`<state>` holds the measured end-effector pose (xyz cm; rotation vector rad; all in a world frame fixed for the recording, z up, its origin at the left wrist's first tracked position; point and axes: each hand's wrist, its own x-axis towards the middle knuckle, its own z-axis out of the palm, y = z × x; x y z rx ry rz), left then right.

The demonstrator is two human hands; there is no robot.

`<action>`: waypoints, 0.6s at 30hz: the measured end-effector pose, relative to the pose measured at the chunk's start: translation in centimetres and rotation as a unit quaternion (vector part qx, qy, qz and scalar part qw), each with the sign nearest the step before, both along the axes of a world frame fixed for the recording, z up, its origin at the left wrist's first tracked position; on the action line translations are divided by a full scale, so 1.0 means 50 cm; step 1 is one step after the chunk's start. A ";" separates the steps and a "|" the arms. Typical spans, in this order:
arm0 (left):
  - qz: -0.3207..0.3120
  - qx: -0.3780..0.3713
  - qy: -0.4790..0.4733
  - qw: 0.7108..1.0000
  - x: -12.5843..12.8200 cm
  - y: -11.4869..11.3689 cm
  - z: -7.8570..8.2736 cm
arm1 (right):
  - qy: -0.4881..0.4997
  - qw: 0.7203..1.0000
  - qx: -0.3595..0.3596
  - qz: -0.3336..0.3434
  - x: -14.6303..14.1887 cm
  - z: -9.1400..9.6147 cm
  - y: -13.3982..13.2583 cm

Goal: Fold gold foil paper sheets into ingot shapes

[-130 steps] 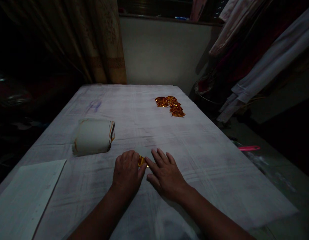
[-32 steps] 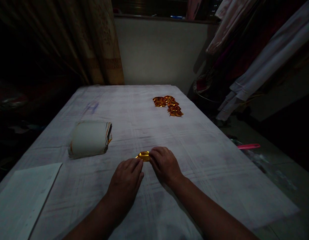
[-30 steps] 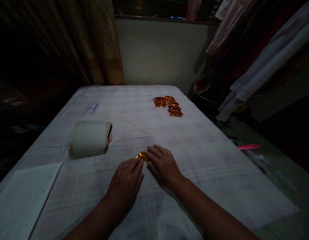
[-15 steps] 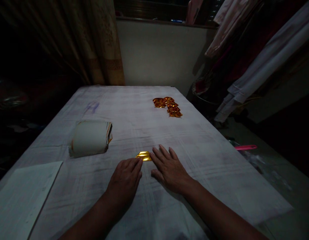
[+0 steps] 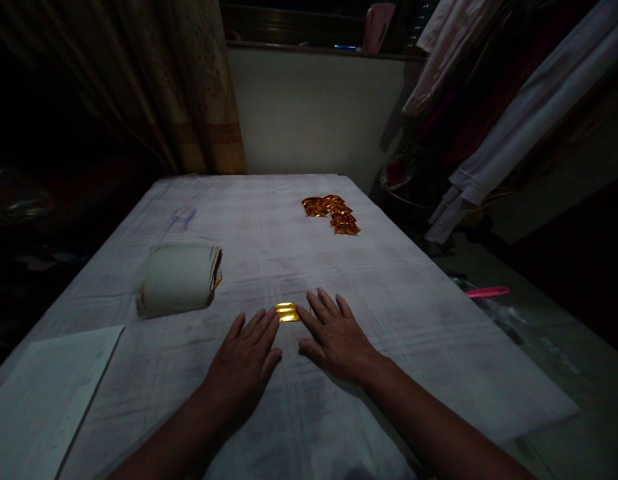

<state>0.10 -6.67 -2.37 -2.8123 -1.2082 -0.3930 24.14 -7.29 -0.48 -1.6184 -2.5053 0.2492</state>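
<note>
A small piece of shiny gold foil paper (image 5: 288, 312) lies flat on the cloth-covered table, with crease lines running across it. My left hand (image 5: 245, 358) rests palm down, fingers spread, its index fingertip on the foil's left end. On the other side my right hand (image 5: 337, 335) also lies flat with fingers stretched out, the index fingertip touching the right end. Both ends of the foil are partly hidden by the fingertips. Farther back sit several folded gold foil pieces (image 5: 343, 217) in overlapping rows.
A curled stack of pale sheets (image 5: 177, 280) lies left of my hands. White paper (image 5: 53, 393) covers the table's near left corner. Clothes (image 5: 489, 153) hang on the right, above a pink handle (image 5: 487, 292) beyond the table edge. A curtain (image 5: 209, 100) hangs at the back left.
My left hand's fingers have spread out and its thumb has moved away. The foil's left end now looks squarer, where a slanted corner showed before. My right hand has barely moved.
</note>
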 end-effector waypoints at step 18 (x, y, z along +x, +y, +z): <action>0.050 -0.059 0.029 0.997 -0.012 -0.014 0.016 | 0.028 0.997 -0.031 0.068 -0.039 0.004 0.000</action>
